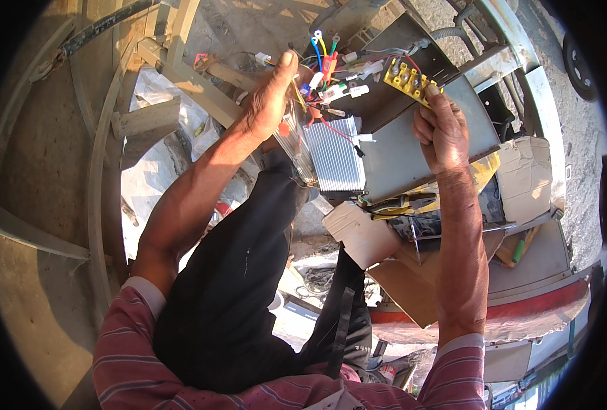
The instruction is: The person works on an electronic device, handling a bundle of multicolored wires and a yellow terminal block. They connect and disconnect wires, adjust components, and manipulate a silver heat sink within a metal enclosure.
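Observation:
A yellow terminal block [407,80] with a row of metal screws is pinched in my right hand [443,128], over the edge of a grey metal box [412,147]. To the left, my left hand [268,102] is beside a bundle of coloured wires [327,75] with ring terminals and white connectors. Its thumb is stretched out and points up; its other fingers are mostly hidden, and I see nothing gripped in it. Just below the wires sits a silver finned controller box [335,154], with more silver fins at its left.
Pliers with yellow handles [406,201] lie below the metal box, near cardboard pieces [361,236]. A metal frame [515,61] curves round the right side. Beige frame bars [98,150] stand at the left. My dark-trousered leg [238,253] reaches up toward the controller box.

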Action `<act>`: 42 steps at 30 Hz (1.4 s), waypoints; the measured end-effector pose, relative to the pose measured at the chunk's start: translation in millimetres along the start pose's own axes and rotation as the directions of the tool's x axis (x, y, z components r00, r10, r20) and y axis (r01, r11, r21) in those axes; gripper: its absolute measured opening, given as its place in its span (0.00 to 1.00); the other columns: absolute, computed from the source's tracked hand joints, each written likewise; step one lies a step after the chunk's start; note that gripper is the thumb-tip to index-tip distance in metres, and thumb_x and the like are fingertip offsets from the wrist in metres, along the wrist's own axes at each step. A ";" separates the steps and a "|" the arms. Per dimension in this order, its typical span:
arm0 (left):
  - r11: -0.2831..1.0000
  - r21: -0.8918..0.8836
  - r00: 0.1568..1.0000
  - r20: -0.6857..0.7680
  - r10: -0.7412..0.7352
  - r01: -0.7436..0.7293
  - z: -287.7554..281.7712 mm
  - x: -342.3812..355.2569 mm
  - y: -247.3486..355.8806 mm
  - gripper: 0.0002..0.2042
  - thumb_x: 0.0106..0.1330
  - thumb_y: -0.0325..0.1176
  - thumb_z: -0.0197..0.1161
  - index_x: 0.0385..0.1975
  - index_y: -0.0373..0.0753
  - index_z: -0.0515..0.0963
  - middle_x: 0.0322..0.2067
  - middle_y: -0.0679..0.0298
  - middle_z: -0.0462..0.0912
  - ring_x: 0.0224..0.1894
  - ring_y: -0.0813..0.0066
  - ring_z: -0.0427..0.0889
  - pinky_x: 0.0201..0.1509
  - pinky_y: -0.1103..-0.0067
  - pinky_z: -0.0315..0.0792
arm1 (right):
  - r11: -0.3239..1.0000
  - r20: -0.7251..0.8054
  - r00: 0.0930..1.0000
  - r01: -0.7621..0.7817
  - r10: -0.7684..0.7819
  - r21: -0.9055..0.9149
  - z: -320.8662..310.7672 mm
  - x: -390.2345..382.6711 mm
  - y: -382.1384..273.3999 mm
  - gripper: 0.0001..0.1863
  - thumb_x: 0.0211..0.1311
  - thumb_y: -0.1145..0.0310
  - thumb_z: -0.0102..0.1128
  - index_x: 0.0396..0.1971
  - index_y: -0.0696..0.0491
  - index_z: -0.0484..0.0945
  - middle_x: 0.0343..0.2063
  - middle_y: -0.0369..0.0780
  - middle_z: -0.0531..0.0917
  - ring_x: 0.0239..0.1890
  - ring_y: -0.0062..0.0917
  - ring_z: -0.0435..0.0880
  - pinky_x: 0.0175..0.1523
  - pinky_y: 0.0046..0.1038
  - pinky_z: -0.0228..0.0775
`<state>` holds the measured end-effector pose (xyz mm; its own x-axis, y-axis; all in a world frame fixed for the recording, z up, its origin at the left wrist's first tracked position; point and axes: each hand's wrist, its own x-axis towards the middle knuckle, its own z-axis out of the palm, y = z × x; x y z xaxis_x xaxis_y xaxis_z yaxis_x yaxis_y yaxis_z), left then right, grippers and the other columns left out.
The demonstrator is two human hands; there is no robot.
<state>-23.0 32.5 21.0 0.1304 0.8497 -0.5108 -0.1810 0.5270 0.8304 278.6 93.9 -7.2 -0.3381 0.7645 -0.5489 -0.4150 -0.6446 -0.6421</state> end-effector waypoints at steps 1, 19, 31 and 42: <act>0.999 -0.012 0.988 -0.150 0.038 -0.040 3.2 4.7 -0.7 0.38 0.80 0.65 0.40 0.55 0.29 0.78 0.43 0.56 0.87 0.40 0.67 0.88 0.51 0.71 0.80 | 1.000 -0.015 1.000 -0.002 0.002 0.000 0.9 -0.2 -0.2 0.11 0.76 0.62 0.63 0.32 0.50 0.78 0.18 0.24 0.62 0.18 0.10 0.57 0.22 0.19 0.46; 0.843 0.426 0.904 -0.401 -0.150 0.329 30.5 20.5 30.0 0.13 0.72 0.32 0.63 0.54 0.40 0.83 0.32 0.63 0.86 0.23 0.79 0.79 0.20 0.79 0.72 | 0.997 -0.043 0.999 -0.035 0.032 -0.070 6.6 -2.0 -3.9 0.13 0.79 0.60 0.58 0.30 0.46 0.72 0.17 0.24 0.58 0.17 0.10 0.55 0.22 0.20 0.45; 0.801 0.598 0.995 -0.101 0.026 0.040 22.6 23.4 18.0 0.16 0.69 0.36 0.71 0.53 0.39 0.81 0.34 0.63 0.87 0.30 0.80 0.82 0.33 0.79 0.75 | 0.999 -0.014 1.000 -0.009 0.008 -0.049 3.0 -1.4 -1.9 0.12 0.78 0.61 0.59 0.30 0.47 0.74 0.17 0.24 0.61 0.17 0.10 0.56 0.22 0.19 0.46; 0.770 0.623 0.948 -0.308 0.083 0.135 39.9 12.8 16.1 0.17 0.66 0.33 0.72 0.49 0.32 0.77 0.24 0.54 0.86 0.24 0.68 0.87 0.26 0.70 0.76 | 0.997 -0.010 1.000 -0.005 0.004 -0.073 2.2 -1.4 -1.0 0.13 0.79 0.60 0.58 0.31 0.47 0.73 0.18 0.24 0.61 0.17 0.10 0.56 0.22 0.19 0.47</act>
<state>14.7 51.2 36.7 -0.1918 0.8538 -0.4839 0.4860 0.5110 0.7090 277.6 93.5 -4.6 -0.3313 0.7615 -0.5571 -0.3502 -0.6475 -0.6768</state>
